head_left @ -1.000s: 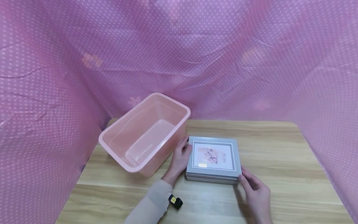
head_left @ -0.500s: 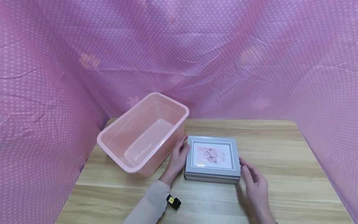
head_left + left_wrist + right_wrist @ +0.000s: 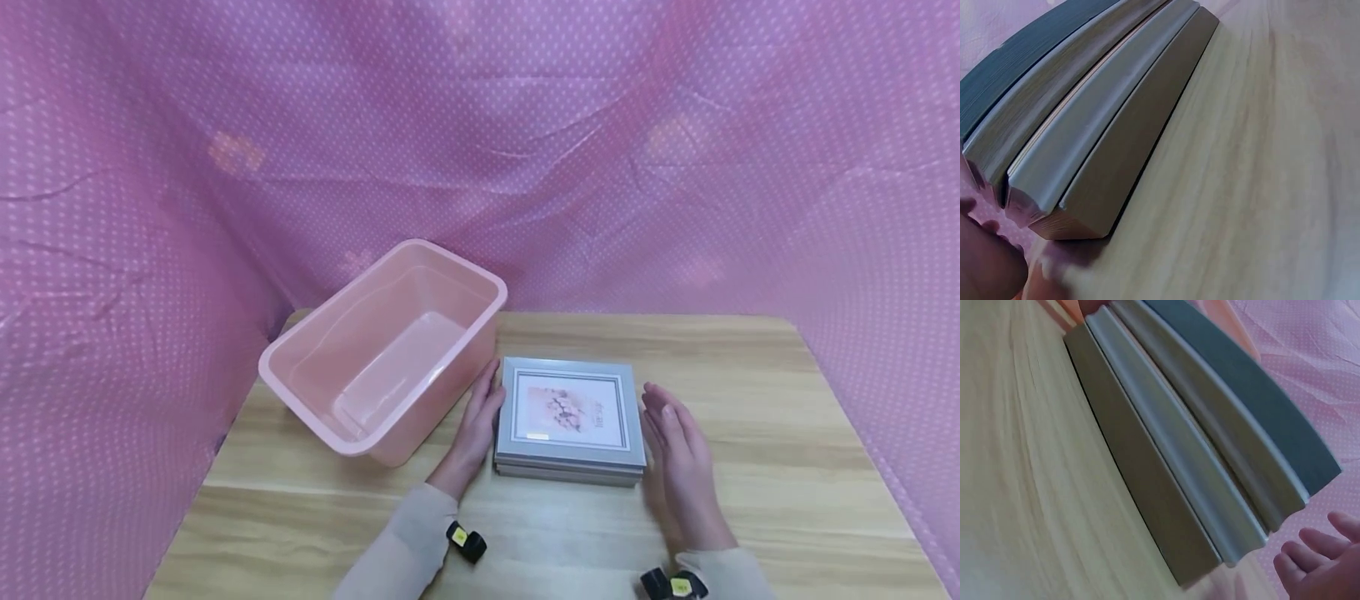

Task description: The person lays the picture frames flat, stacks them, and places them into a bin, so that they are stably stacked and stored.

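A stack of several picture frames (image 3: 633, 417) lies flat on the wooden table, the top one grey with a pink floral print under its pane. Along the stack's left side is my left hand (image 3: 476, 425), fingers extended and tips close to the far left corner. My right hand (image 3: 684, 462) stands on edge to the right, its fingers straight, with a narrow gap between it and the frames. Both wrist views show the layered grey and brown edges of the stacked frames (image 3: 1110, 112), fairly even with one another. The right wrist view shows the right fingers (image 3: 1319, 547) beyond the stack's corner.
Left of the stack stands a pink plastic tub (image 3: 450, 367), set at an angle with nothing inside. The wooden table (image 3: 772, 417) extends to the right. A pink dotted cloth (image 3: 570, 167) hangs round the back and sides.
My right hand has let go of the stack's near right corner, straightened its fingers and moved farther along the right side. The left hand has stayed beside the stack.
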Demonstrator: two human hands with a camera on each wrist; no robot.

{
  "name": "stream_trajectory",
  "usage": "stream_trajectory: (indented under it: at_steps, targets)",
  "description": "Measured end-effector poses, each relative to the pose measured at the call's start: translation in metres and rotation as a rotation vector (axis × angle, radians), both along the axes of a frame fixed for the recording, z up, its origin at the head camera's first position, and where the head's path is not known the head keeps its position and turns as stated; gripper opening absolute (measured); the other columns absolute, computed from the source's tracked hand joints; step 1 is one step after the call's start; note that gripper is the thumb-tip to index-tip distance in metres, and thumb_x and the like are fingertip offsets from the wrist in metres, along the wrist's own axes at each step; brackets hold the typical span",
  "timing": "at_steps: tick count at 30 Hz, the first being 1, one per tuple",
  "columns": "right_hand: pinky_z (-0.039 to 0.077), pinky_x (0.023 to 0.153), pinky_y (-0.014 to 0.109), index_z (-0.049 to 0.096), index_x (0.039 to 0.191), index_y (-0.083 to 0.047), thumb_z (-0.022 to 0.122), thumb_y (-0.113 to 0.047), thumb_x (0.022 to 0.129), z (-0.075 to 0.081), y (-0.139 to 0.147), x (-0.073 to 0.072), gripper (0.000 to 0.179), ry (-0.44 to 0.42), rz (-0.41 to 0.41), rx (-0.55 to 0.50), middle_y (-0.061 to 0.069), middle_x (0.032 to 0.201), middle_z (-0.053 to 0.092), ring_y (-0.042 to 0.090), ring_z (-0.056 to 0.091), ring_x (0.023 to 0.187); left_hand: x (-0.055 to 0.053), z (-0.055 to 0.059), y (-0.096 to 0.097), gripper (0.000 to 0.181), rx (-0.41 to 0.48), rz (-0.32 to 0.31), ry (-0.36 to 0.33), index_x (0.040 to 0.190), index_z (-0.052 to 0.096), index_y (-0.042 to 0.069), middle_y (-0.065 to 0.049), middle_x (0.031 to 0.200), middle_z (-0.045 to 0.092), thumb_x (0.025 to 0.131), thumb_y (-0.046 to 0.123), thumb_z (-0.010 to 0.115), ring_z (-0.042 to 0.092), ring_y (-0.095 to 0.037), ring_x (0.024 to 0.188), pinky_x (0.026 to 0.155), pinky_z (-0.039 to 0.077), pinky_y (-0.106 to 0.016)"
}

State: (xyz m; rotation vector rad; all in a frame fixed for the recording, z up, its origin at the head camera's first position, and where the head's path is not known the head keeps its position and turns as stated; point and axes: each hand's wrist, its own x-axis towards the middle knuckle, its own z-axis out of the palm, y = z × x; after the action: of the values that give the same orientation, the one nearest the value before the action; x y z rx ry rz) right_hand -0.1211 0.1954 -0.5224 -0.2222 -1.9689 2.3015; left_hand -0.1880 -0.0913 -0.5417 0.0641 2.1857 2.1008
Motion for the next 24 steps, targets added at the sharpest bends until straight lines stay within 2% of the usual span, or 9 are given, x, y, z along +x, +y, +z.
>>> stream_trajectory:
  at_steps: [3,5,8,12,18,24]
  targets:
    - [0.033,0.131,0.027,0.030,0.168,-0.001,0.039,-0.047,0.116,0.001,-0.001,-0.009,0.069,-0.042,0.031,-0.025,0.021,0.176,0.031,0.023,0.036,0.163,0.002,0.001,0.000,0.064,0.007,-0.030,-0.008,0.174,0.018,0.018,-0.009,0.184,0.009,0.115,0.031,0.039,0.012,-0.036,0.169,0.139,0.008,-0.058]
    - [0.028,0.135,0.030,0.026,0.170,-0.006,0.037,-0.049,0.116,0.001,-0.003,-0.013,0.070,-0.085,0.052,-0.050,0.015,0.179,0.028,0.025,0.028,0.166,0.004,-0.001,0.000,0.065,0.025,-0.050,-0.024,0.175,0.015,0.021,-0.005,0.184,0.007,0.115,0.034,0.037,0.009,-0.033,0.170,0.139,0.006,-0.058]
    - [0.020,0.138,0.032,0.020,0.173,-0.015,0.036,-0.052,0.115,0.000,-0.005,-0.019,0.071,-0.155,0.074,-0.100,0.005,0.182,0.022,0.021,0.020,0.169,0.006,-0.006,0.001,0.065,0.062,-0.082,-0.041,0.175,0.009,0.023,0.001,0.185,0.005,0.116,0.035,0.032,0.005,-0.028,0.171,0.139,0.003,-0.056]
    - [0.012,0.140,0.036,0.015,0.175,-0.025,0.035,-0.058,0.114,-0.004,-0.006,-0.026,0.072,-0.213,0.085,-0.110,-0.005,0.183,0.016,0.015,0.014,0.170,0.007,-0.012,0.003,0.065,0.096,-0.114,-0.022,0.175,0.005,0.021,0.003,0.184,0.004,0.117,0.034,0.029,0.002,-0.024,0.171,0.140,0.001,-0.054]
    - [0.005,0.141,0.041,0.017,0.173,-0.037,0.033,-0.066,0.111,-0.011,-0.005,-0.029,0.071,-0.233,0.113,-0.106,-0.014,0.182,0.013,0.012,0.008,0.170,0.008,-0.017,0.004,0.066,0.109,-0.107,-0.009,0.175,0.004,0.020,0.004,0.184,0.004,0.116,0.036,0.028,0.001,-0.024,0.171,0.139,0.000,-0.055]
    - [0.004,0.141,0.040,0.018,0.174,-0.034,0.030,-0.061,0.113,-0.020,-0.008,-0.030,0.067,-0.189,0.130,-0.079,-0.013,0.183,0.013,0.012,0.007,0.170,0.008,-0.019,0.007,0.067,0.104,-0.089,-0.037,0.175,0.004,0.021,0.004,0.184,0.005,0.115,0.036,0.028,0.001,-0.023,0.171,0.139,0.000,-0.055]
